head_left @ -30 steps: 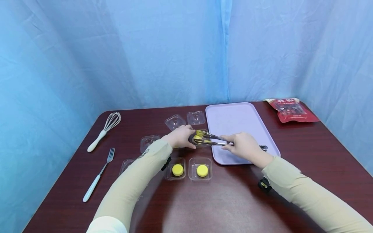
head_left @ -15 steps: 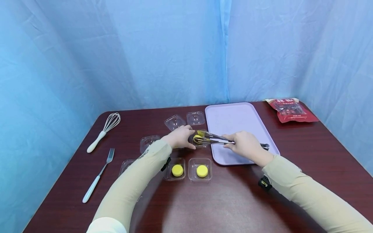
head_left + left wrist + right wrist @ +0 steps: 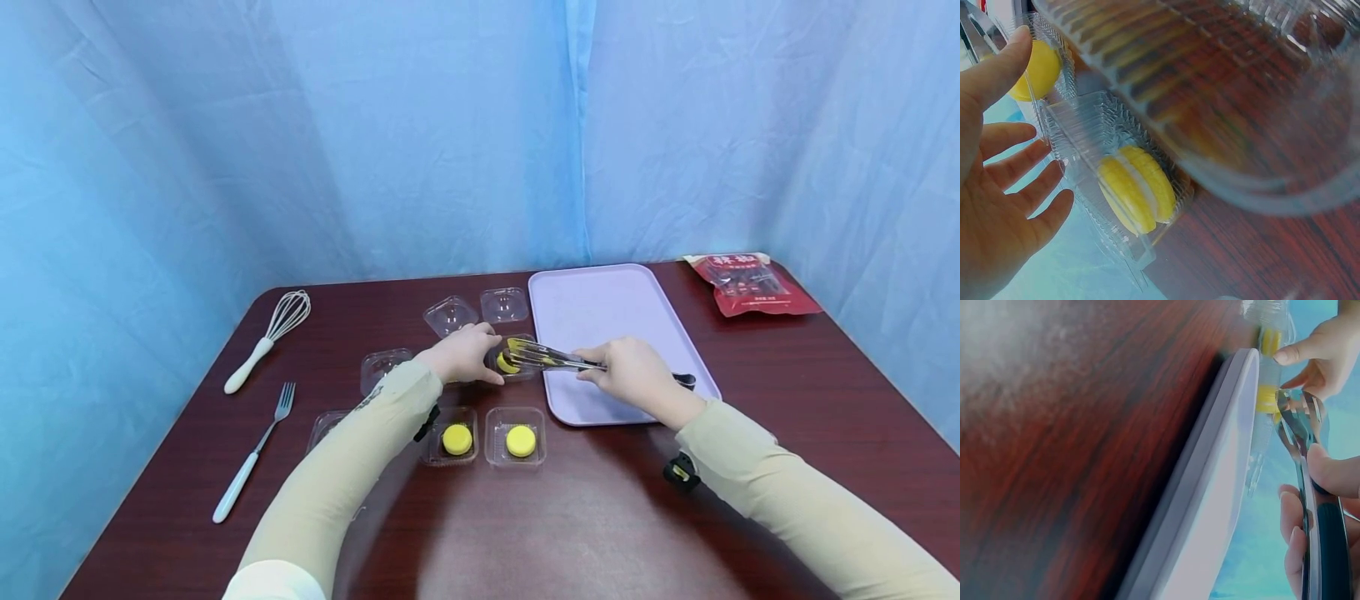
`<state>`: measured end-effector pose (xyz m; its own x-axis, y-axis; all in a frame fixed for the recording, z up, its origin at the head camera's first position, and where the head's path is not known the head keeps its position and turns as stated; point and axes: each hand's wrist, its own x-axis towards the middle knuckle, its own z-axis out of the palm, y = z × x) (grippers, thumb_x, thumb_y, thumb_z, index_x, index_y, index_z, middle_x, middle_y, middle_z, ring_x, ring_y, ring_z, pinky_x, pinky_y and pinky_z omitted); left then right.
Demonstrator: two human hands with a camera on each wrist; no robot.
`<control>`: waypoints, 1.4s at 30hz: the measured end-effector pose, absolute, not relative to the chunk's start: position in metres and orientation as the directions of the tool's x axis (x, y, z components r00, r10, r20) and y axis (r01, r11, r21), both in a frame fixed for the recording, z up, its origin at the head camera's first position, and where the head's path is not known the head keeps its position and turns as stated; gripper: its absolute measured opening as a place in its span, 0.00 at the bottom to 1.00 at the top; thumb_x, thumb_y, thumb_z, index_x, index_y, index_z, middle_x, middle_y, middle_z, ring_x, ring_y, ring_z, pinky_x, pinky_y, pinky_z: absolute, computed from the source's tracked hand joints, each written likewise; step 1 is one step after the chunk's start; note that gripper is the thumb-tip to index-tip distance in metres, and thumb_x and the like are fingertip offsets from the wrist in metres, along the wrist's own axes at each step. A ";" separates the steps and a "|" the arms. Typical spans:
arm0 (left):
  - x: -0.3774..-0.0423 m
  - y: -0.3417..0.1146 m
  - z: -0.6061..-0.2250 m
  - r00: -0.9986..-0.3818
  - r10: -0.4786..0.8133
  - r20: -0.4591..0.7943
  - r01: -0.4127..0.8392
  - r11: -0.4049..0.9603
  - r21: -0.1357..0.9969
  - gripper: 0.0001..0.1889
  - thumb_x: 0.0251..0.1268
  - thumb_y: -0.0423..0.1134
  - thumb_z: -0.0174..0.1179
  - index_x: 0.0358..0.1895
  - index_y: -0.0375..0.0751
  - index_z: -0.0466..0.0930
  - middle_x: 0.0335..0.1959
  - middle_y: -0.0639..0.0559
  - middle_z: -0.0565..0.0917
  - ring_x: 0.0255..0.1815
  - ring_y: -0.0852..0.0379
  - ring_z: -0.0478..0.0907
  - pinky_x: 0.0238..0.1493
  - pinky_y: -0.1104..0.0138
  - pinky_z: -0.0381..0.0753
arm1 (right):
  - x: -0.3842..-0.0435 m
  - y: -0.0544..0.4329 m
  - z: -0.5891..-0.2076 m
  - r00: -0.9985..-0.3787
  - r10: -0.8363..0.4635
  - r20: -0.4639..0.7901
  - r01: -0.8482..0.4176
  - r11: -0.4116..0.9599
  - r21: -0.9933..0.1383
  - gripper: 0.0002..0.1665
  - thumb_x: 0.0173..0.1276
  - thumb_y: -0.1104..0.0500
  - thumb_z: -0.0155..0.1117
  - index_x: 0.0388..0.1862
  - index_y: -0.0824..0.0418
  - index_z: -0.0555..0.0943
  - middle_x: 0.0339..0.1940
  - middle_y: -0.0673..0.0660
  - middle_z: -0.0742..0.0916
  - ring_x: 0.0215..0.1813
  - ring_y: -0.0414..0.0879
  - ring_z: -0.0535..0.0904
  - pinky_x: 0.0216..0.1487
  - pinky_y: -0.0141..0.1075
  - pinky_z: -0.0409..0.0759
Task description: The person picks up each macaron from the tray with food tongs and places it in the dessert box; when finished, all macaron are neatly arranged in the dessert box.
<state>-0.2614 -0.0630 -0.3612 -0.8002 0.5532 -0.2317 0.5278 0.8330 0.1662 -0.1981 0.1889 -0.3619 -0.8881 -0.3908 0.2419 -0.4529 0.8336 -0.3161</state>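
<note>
My right hand (image 3: 628, 373) grips metal serving tongs (image 3: 551, 357), reaching left over the tray. Their tips lie at a yellow macaron (image 3: 507, 362) in a clear plastic box (image 3: 525, 375); whether they touch it is unclear. My left hand (image 3: 467, 353) is beside that box's left side, thumb and fingers spread and only slightly bent. In the left wrist view, a yellow macaron with a pale filling (image 3: 1137, 189) sits in a clear box beside the left fingers. Nearer me, two clear boxes hold one yellow macaron (image 3: 457, 439) and another yellow macaron (image 3: 521, 441).
A lavender tray (image 3: 607, 308) lies under the right hand. Clear plastic pieces (image 3: 504, 304) stand behind the left hand, with others by the left forearm. At left lie a whisk (image 3: 272, 337) and a fork (image 3: 255, 454). A red snack bag (image 3: 752, 283) is back right.
The tongs' arms, spread apart earlier, have come together, and their tips now lie over the macaron in the box. The left hand has stayed in place.
</note>
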 end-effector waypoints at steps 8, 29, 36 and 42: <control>-0.261 -0.063 -0.361 -0.806 0.547 -0.229 0.518 0.837 0.176 0.38 0.55 0.52 0.67 0.67 0.37 0.67 0.63 0.43 0.70 0.62 0.47 0.69 0.65 0.58 0.68 | -0.199 0.190 -0.361 -0.918 -0.360 0.169 -0.397 0.811 -0.430 0.18 0.56 0.58 0.71 0.47 0.61 0.86 0.35 0.63 0.88 0.25 0.42 0.70 0.23 0.34 0.64; -0.261 -0.064 -0.361 -0.800 0.553 -0.232 0.530 0.833 0.158 0.39 0.56 0.54 0.66 0.68 0.36 0.66 0.65 0.42 0.69 0.66 0.46 0.66 0.68 0.58 0.64 | -0.204 0.194 -0.361 -0.935 -0.317 0.158 -0.354 0.840 -0.411 0.31 0.53 0.57 0.72 0.57 0.64 0.79 0.20 0.54 0.82 0.21 0.43 0.67 0.23 0.36 0.67; -0.260 -0.066 -0.358 -0.803 0.543 -0.246 0.514 0.840 0.175 0.40 0.56 0.53 0.66 0.69 0.37 0.64 0.67 0.42 0.67 0.68 0.46 0.64 0.68 0.58 0.65 | -0.203 0.212 -0.361 -0.936 -0.327 0.131 -0.340 0.737 -0.584 0.35 0.54 0.67 0.67 0.63 0.70 0.72 0.34 0.62 0.85 0.28 0.42 0.75 0.26 0.31 0.71; -0.260 -0.068 -0.356 -0.810 0.531 -0.251 0.491 0.847 0.205 0.40 0.57 0.54 0.65 0.70 0.38 0.62 0.69 0.42 0.65 0.70 0.47 0.62 0.69 0.58 0.64 | -0.198 0.242 -0.354 -0.961 -0.272 0.045 -0.235 0.725 -0.647 0.40 0.59 0.63 0.67 0.69 0.67 0.65 0.44 0.66 0.84 0.38 0.49 0.79 0.32 0.33 0.73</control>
<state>-0.2596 -0.0684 -0.3556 -0.8096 0.5306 -0.2511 0.4913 0.8466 0.2048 -0.1977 0.2417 -0.3535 -0.9613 -0.2718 0.0449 -0.2353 0.7252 -0.6471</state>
